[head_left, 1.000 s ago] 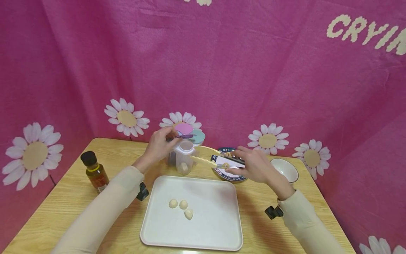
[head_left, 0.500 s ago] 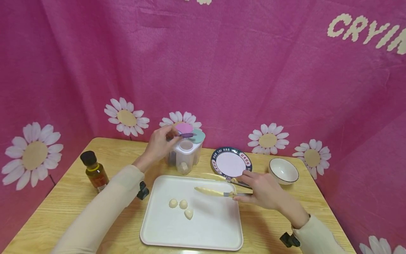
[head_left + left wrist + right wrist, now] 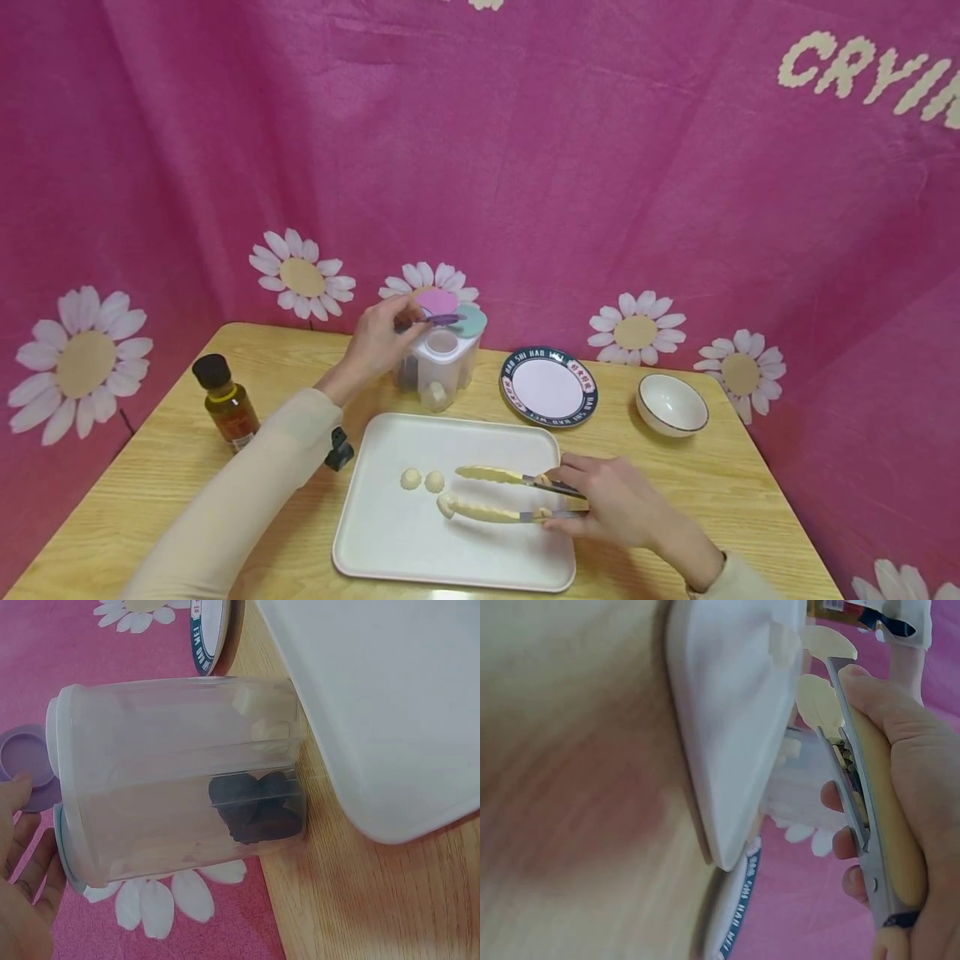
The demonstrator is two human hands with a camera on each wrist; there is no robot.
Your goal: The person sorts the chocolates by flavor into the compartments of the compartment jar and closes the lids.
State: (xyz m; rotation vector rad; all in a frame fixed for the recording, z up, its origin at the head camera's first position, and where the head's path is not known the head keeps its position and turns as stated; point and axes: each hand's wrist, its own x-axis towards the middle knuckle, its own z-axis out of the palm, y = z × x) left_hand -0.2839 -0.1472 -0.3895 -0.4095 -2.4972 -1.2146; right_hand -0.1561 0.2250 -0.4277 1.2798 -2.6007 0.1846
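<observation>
My left hand (image 3: 378,337) pinches the raised purple lid (image 3: 444,319) of a clear storage container (image 3: 455,379); the opening beneath it is uncovered. Inside, pale pieces (image 3: 270,724) and dark pieces (image 3: 259,806) lie in separate compartments. My right hand (image 3: 618,504) grips tongs (image 3: 487,510) with cream scalloped tips, spread apart over a white tray (image 3: 405,554). Two round cream pieces (image 3: 434,482) sit on the tray left of the tips. The lower tip overlaps a third, drop-shaped piece (image 3: 445,503) in the head view.
Behind the tray stands a plate (image 3: 551,390) with a dark lettered rim, and a white bowl (image 3: 671,404) is to its right. A dark-capped bottle (image 3: 228,408) of yellowish liquid stands at the left. Pink cloth (image 3: 480,183) hangs behind the wooden table (image 3: 705,500).
My right hand has brought the tongs from beside the container down and toward me, over the tray to the drop-shaped piece. My left hand has stayed on the purple lid.
</observation>
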